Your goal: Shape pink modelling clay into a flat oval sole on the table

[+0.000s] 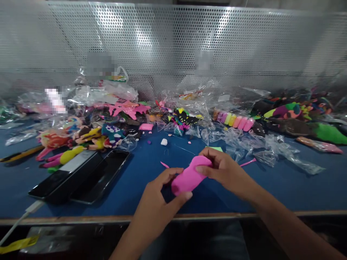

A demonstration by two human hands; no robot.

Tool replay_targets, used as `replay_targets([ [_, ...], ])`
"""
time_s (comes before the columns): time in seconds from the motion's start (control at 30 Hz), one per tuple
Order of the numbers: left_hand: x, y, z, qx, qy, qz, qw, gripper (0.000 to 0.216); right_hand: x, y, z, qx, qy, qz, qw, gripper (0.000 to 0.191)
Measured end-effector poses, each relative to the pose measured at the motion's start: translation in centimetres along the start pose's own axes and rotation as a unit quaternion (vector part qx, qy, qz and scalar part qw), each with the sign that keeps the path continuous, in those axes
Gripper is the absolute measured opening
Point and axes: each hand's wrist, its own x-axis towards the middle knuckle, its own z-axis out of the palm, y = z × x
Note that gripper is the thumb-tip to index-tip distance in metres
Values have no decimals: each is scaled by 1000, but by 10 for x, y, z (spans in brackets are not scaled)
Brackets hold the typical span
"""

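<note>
Both of my hands hold a long, soft lump of pink modelling clay (188,177) over the front of the blue table. My left hand (162,196) grips its lower left end, with the thumb below and the fingers behind. The upper right end is pinched between thumb and fingers of my right hand (223,169). Behind the clay lie a small white lump (164,142), a pink block (146,126) and a thin pink strip (164,164). A light green piece (215,148) shows partly behind my right hand.
Two dark phones (101,178) lie at the left, with a white cable (34,207) at one. Colourful clay figures (74,144), a row of coloured clay packs (237,121) and crumpled transparent wrappers (267,150) spread along the back. A perforated metal panel (168,39) stands behind them.
</note>
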Motion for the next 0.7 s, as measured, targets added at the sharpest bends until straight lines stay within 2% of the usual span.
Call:
replay_targets([
  [0.07,6,1,1,-27,30,6,999,25,-9,7,9,-5,36,-13,999,18],
  [0.13,12,1,2,-24,46,18,998,19,-18,14,17,-54,69,-34,996,16],
  [0.2,16,0,2,-14,33,22,999,17,-25,21,24,-132,105,-86,982,23],
  [0.3,18,-1,2,-11,0,12,1000,18,-29,25,30,-247,142,-174,943,33],
  [0.47,19,1,3,-35,-40,2,999,14,-25,21,35,-337,144,-242,899,33],
  [0.6,20,1,3,-48,-34,-1,998,12,-22,18,37,-353,131,-268,887,28],
  [0.7,20,1,3,-51,-34,-4,998,12,-23,18,38,-354,131,-271,886,32],
])
